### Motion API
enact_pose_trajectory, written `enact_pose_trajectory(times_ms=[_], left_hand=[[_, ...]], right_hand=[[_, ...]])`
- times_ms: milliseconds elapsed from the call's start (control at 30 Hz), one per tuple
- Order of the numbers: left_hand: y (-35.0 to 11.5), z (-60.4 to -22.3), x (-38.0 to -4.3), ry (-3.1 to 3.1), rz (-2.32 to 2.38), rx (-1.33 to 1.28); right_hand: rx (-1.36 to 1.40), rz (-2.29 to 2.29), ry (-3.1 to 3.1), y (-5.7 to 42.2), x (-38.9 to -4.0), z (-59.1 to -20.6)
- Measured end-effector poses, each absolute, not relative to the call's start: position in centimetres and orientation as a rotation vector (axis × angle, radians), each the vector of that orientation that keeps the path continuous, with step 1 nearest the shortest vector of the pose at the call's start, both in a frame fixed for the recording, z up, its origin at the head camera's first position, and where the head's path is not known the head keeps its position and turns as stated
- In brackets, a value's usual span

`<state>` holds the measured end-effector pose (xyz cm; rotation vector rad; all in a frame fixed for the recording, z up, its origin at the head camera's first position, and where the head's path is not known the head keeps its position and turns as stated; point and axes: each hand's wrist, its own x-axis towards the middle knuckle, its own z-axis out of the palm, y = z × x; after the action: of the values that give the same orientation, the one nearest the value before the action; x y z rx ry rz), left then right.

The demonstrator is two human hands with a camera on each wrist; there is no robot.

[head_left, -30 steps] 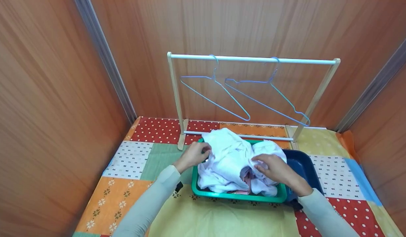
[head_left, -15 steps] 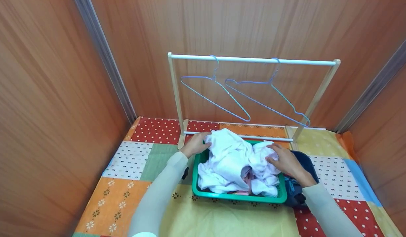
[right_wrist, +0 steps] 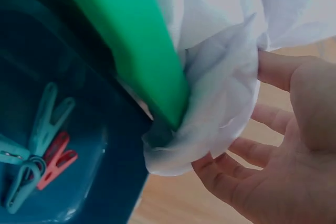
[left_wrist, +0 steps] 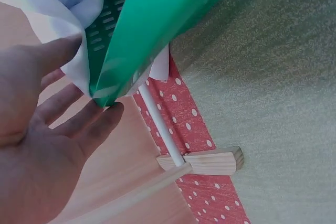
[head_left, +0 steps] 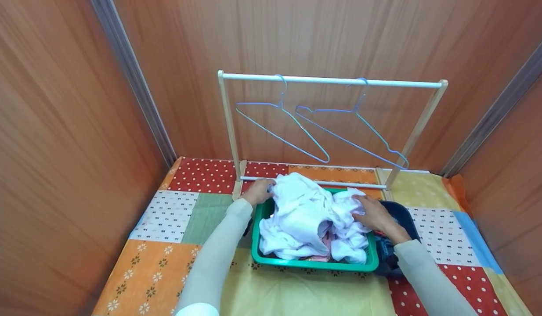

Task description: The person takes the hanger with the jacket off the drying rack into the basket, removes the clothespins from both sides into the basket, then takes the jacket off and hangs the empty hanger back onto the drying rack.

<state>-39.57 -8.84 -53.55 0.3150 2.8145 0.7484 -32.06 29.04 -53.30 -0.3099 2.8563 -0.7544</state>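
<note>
A crumpled white garment (head_left: 299, 215) lies heaped in the green basket (head_left: 315, 264), with an opening in its folds and a little pink cloth (head_left: 326, 248) showing under it. My left hand (head_left: 258, 192) pinches the garment at its far left edge; in the left wrist view the thumb lies over the cloth and the fingertips are right at the basket's corner. On the opposite side, my right hand (head_left: 376, 214) holds the bunched cloth between thumb and fingers, where it drapes over the basket's green rim (right_wrist: 157, 77) in the right wrist view.
Behind the basket stands a rack with a white top bar (head_left: 315, 79), bearing a left hanger (head_left: 282, 134) and a right hanger (head_left: 348, 141). A dark blue tray (head_left: 405, 217) with teal clothespins (right_wrist: 47, 116) and a red clothespin (right_wrist: 55, 163) sits right of the basket. Patchwork cloth (head_left: 165, 215) covers the table.
Both hands have moved away from me along the garment, the left to its far left edge, the right outward to its right side, and have taken hold of it. The view has shifted slightly.
</note>
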Motion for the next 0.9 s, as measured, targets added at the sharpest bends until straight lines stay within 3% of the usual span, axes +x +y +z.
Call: enact_pose_trajectory(times_ms=[533, 900], left_hand=[[-9.6, -52.1, -38.7, 2.896, 0.989, 0.349], [-7.9, -47.7, -34.1, 2.801, 1.199, 0.663]], right_hand=[[-0.342, -0.816, 2.984, 29.7, -32.9, -54.6], [-0.417, -1.105, 3.059, 29.1, -31.8, -52.7]])
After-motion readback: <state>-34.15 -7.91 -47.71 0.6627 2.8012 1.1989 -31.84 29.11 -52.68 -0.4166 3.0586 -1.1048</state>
